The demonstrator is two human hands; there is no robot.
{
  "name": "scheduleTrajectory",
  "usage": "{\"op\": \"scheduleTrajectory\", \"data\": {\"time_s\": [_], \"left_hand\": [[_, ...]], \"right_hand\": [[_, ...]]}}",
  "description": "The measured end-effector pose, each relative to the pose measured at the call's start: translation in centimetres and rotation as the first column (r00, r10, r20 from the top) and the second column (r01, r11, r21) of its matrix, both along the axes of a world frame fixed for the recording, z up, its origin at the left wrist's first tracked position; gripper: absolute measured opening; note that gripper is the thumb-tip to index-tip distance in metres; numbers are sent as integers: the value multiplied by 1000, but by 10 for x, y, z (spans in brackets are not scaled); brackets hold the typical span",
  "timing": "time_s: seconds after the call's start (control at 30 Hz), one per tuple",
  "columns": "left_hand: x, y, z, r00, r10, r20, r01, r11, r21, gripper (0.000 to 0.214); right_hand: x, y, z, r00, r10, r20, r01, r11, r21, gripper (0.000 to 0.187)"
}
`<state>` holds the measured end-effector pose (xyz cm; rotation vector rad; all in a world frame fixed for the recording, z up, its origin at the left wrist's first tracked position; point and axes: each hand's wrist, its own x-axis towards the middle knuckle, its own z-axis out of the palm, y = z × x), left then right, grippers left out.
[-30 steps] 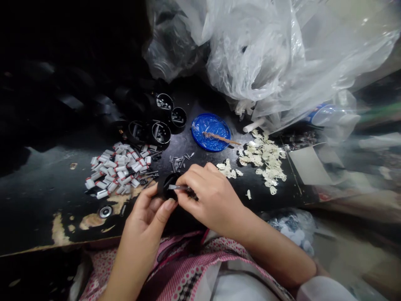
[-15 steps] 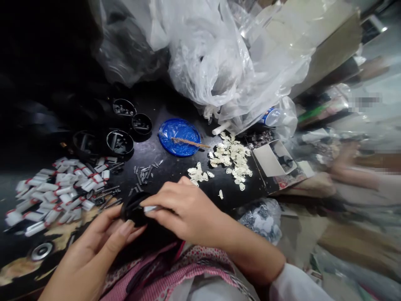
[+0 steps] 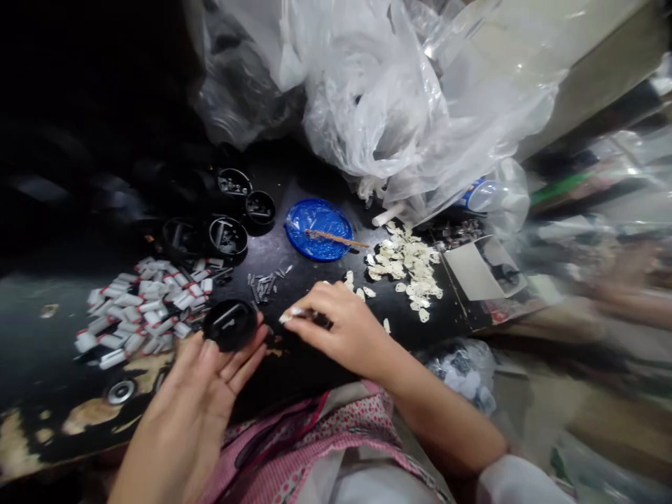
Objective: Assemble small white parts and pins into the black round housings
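My left hand point(image 3: 207, 381) holds a round black plastic cup point(image 3: 229, 326) by its side and underside, its open face up. A light-coloured rod-like piece shows inside the cup. Fingertips pressed together, my right hand point(image 3: 341, 329) grips a small slim part point(image 3: 299, 313), pale at its tip and dark behind; its kind is unclear. That hand is to the right of the cup, apart from it. Just beyond the cup lie small metal springs and slivers point(image 3: 267, 285). White cylinders with red ends point(image 3: 141, 308) are heaped to its left.
Several black cups point(image 3: 227, 238) with parts inside stand at the back left. A blue lid point(image 3: 315, 227) smeared with something glossy carries a brown stick point(image 3: 336, 239). Cream-coloured flat pieces point(image 3: 404, 262), a small open box point(image 3: 483, 269) and plastic bags point(image 3: 378, 105) lie to the right and behind.
My right hand has drawn away from the cup to the right, with a slim part in its fingers. My left hand has tilted the cup so its inside faces up. The view has shifted left.
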<state>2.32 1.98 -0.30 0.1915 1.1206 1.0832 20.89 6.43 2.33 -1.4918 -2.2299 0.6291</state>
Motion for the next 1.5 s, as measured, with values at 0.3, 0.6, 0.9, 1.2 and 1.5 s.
{"op": "scheduleTrajectory", "data": {"time_s": [0.3, 0.6, 0.9, 1.2, 1.5], "left_hand": [[-1, 7, 2, 993, 45, 113, -42, 999, -32, 20], [4, 4, 1, 999, -12, -41, 13, 999, 38, 32], [7, 2, 0, 997, -48, -54, 51, 997, 54, 38], [14, 3, 1, 997, 72, 23, -73, 997, 36, 26], [-10, -18, 5, 981, -36, -193, 35, 999, -13, 23]], "right_hand": [[-23, -6, -2, 977, 197, -87, -184, 974, 136, 12], [-31, -7, 1, 977, 211, -13, -197, 933, 300, 16], [-30, -7, 4, 975, 211, 67, -221, 937, 271, 19], [-37, -22, 4, 989, 149, 19, -149, 962, 230, 19], [-42, -19, 13, 929, 264, -258, -273, 962, 4, 9]]}}
